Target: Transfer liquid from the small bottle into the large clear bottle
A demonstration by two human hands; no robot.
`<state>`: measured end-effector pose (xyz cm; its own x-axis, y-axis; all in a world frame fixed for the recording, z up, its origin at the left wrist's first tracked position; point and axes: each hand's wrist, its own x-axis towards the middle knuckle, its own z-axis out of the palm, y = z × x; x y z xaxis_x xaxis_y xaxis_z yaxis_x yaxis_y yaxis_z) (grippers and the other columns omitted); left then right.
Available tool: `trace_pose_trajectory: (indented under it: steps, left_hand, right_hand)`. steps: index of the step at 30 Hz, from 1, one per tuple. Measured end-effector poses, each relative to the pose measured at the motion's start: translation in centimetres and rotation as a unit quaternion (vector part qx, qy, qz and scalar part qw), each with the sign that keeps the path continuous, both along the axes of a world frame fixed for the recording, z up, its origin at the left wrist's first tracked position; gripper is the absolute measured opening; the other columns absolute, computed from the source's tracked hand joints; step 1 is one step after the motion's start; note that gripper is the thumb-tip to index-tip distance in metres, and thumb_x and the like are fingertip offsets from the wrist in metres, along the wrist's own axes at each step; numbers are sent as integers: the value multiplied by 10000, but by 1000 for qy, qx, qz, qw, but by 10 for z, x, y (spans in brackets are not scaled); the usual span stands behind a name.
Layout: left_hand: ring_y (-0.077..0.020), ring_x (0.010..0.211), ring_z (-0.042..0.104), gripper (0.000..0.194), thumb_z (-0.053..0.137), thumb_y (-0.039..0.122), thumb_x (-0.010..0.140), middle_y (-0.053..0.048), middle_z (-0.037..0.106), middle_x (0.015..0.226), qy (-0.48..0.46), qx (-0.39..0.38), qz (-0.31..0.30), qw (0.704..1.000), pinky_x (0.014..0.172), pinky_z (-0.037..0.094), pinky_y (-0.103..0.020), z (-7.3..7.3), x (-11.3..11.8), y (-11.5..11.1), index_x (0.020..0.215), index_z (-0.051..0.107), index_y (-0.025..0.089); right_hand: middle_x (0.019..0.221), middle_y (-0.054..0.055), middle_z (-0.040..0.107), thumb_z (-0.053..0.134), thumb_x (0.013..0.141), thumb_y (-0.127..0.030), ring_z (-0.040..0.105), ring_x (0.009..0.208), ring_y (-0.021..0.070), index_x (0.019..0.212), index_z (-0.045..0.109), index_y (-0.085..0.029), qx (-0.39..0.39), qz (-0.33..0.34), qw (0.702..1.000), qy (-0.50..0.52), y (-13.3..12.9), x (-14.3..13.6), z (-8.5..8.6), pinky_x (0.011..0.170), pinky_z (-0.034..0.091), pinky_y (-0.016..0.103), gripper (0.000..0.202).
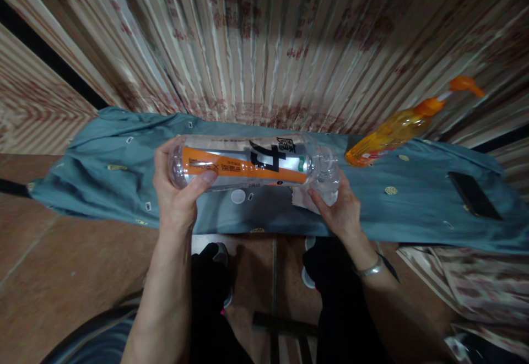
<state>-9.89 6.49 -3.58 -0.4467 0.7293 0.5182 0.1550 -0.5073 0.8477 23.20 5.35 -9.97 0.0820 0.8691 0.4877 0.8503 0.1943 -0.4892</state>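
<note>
A large clear plastic bottle [243, 161] with an orange and silver label and black characters lies sideways in the air above the cloth. My left hand [176, 179] is closed around its base, thumb across the label. At the other end, my right hand [341, 204] grips a clear plastic piece [328, 183] against the bottle's neck; whether it is a separate part or belongs to the bottle I cannot tell. Beneath that hand lies a pale, paper-like scrap [303, 199], partly hidden. A whitish disc [238, 196] shows on the cloth below the bottle.
A teal patterned cloth [124, 188] covers the narrow table. To the right stands a pump bottle [388, 132] of orange liquid, with a dark phone [474, 195] farther right. A pleated curtain [268, 50] hangs behind. Near my legs is a dark stool-like frame [285, 324].
</note>
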Motion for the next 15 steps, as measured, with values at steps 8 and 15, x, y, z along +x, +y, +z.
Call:
trace_pose_trajectory:
  steps: [8,15]
  left_hand:
    - [-254,1019,651,762,899,684,543,-45,691,1108,-8,-1,2,1000,954,539,-437,1,1,1,1138,676,264]
    - [-249,999,649,741,898,671,542,-35,677,1078,-10,-2,2,1000,927,537,-429,2,2,1,1122,671,271]
  right_hand:
    - [1370,211,732,583,900,-748,732,1234,364,1486,501,-153,7,3,1000,8,0,0,-1,1013,615,523,839]
    - [1372,202,733,582,906,-749,735,1228,361,1507,490,-166,3,9,1000,0,0,1,0,1000,622,526,842]
